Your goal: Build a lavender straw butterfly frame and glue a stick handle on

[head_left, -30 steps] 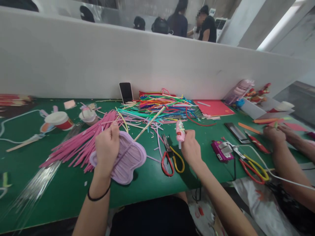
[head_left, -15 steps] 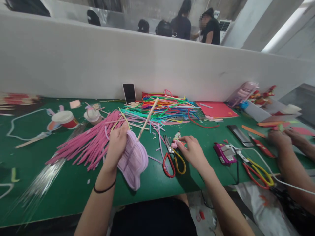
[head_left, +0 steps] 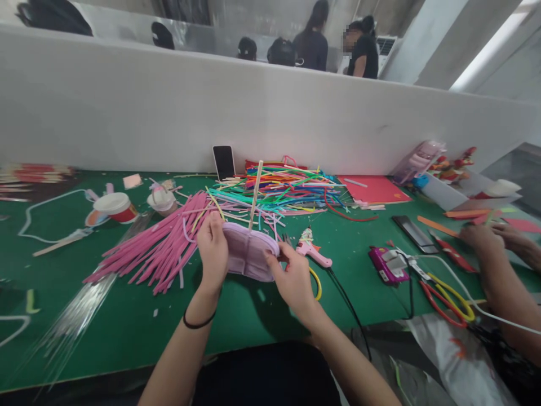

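Note:
A lilac shape made of fuzzy pipe cleaners (head_left: 253,259) is held above the table between my two hands. My left hand (head_left: 212,242) grips its left edge, and my right hand (head_left: 291,275) pinches the right edge. A pale wooden stick (head_left: 256,194) rises from the top of the shape. Just right of my right hand lies a pink glue gun (head_left: 315,252) with a black cord. Red-and-yellow scissors (head_left: 316,283) are mostly covered by that hand. Pink pipe cleaners (head_left: 156,242) are heaped beside my left hand.
Multicoloured pipe cleaners (head_left: 283,186) lie at the back near a propped phone (head_left: 224,162). Lidded cups (head_left: 116,207) stand left. A purple power block (head_left: 386,265), other scissors (head_left: 448,299) and a white box (head_left: 456,194) are right, where another person's hands (head_left: 486,237) work.
My right hand has left the glue gun and taken hold of the lilac shape's right edge. The shape has turned and moved right, and its stick is now nearly upright.

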`<state>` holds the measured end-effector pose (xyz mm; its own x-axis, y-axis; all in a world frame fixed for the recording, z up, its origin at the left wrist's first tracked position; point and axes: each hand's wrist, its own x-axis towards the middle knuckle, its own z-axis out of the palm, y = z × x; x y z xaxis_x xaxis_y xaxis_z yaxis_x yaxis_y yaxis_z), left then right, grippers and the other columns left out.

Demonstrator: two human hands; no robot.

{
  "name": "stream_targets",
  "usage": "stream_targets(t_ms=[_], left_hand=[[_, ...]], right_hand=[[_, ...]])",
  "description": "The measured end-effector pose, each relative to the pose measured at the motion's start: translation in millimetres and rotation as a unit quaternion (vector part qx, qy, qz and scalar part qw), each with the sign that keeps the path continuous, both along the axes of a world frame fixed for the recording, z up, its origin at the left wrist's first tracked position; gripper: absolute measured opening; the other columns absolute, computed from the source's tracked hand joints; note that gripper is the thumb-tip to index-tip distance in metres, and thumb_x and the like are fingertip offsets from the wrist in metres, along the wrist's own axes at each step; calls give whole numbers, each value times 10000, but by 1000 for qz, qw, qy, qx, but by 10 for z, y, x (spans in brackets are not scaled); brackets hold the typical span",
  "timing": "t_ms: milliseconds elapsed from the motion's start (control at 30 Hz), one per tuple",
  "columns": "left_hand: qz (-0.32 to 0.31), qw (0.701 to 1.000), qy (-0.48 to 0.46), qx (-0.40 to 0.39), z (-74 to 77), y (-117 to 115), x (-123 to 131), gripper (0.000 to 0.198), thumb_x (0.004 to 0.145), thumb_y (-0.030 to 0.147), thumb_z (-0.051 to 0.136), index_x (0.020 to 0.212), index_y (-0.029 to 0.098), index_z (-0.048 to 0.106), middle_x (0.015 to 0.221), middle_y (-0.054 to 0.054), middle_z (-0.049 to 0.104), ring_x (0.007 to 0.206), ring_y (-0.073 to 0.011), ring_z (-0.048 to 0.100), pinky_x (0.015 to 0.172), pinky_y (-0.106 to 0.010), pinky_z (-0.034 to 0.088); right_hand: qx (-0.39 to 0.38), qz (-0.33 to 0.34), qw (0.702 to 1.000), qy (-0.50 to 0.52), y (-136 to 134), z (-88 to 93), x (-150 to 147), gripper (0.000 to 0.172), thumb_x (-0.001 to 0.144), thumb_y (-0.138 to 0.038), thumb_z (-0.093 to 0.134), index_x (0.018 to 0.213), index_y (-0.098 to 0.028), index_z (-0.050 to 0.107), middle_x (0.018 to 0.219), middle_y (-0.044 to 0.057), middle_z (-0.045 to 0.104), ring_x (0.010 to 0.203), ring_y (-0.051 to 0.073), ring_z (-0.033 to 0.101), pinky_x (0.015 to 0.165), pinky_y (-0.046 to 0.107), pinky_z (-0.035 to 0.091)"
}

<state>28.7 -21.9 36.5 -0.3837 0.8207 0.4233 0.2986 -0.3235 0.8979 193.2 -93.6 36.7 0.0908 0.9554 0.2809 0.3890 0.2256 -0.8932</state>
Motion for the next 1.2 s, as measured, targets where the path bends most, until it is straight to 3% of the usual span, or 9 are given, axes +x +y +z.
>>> stream_targets(t_ms=[167, 233, 433, 633, 733, 800, 933, 1033, 1200], left_hand=[[-133, 989, 67, -5, 92, -115, -130, 314, 836, 503, 675, 914, 201, 646, 840, -5, 655, 786, -169, 602, 732, -269, 478], [-146, 985, 95, -17, 119, -172, -147, 246, 788, 409, 746, 901, 201, 677, 818, 9, 682, 755, -159, 617, 704, -249, 489], [-22, 991, 113, 66, 79, -429, 53, 118, 818, 283, 745, 902, 205, 716, 794, 18, 714, 691, -131, 640, 673, -230, 512], [28, 975, 134, 174, -28, -600, 285, 121, 813, 121, 720, 901, 183, 663, 956, -39, 720, 887, -166, 684, 820, -298, 557], [25, 973, 143, 180, -48, -635, 341, 165, 795, 120, 732, 919, 172, 637, 1045, -77, 699, 989, -197, 676, 792, -303, 578], [-18, 975, 139, 172, -61, -657, 357, 241, 791, 161, 743, 1008, 168, 639, 1165, -115, 672, 1083, -234, 659, 755, -303, 600], [-98, 983, 79, 134, -112, -681, 346, 333, 840, 232, 712, 1156, 185, 615, 1303, -135, 611, 1145, -250, 645, 757, -320, 635], [-88, 993, 15, 76, -116, -653, 295, 336, 865, 276, 701, 1176, 205, 595, 1303, -124, 589, 1058, -215, 676, 710, -287, 636], [-17, 995, 71, 70, 74, -496, 9, 197, 910, 316, 648, 1078, 212, 653, 1113, -73, 656, 982, -189, 672, 750, -292, 598]], right_hand=[[2, 32, 999, 36, 266, 18, 144, 184, 895, -350, 599, 941, -196, 687, 842, 20, 714, 767, 176, 642, 717, 282, 510], [6, 36, 998, 51, 345, 39, 182, 180, 873, -331, 623, 977, -196, 685, 863, 24, 718, 790, 179, 657, 730, 290, 533], [79, -18, 991, 109, 321, 124, 88, 386, 890, -309, 643, 1265, -241, 587, 1255, 92, 659, 1080, 203, 657, 837, 333, 583], [175, -1, 984, 23, 205, 217, -44, 246, 940, -256, 603, 1168, -283, 692, 1253, 76, 657, 1206, 217, 600, 1011, 405, 521], [153, 48, 986, 40, 262, 179, -38, 268, 931, -263, 622, 1186, -297, 699, 1274, 60, 668, 1212, 212, 608, 997, 378, 531], [123, 77, 986, 78, 307, 137, -19, 289, 936, -281, 610, 1212, -300, 693, 1306, 46, 668, 1239, 208, 600, 1013, 364, 522], [-8, 137, 964, 228, 313, 89, 2, 299, 966, -355, 545, 1200, -272, 712, 1261, 39, 710, 1174, 206, 655, 1039, 369, 509], [-60, 174, 941, 284, 249, 112, -20, 383, 932, -446, 590, 1247, -250, 684, 1273, 63, 704, 1154, 237, 671, 992, 386, 543], [-26, 122, 975, 182, 214, 176, -65, 314, 902, -442, 640, 1132, -244, 721, 1111, 51, 757, 1020, 228, 707, 891, 357, 576]])
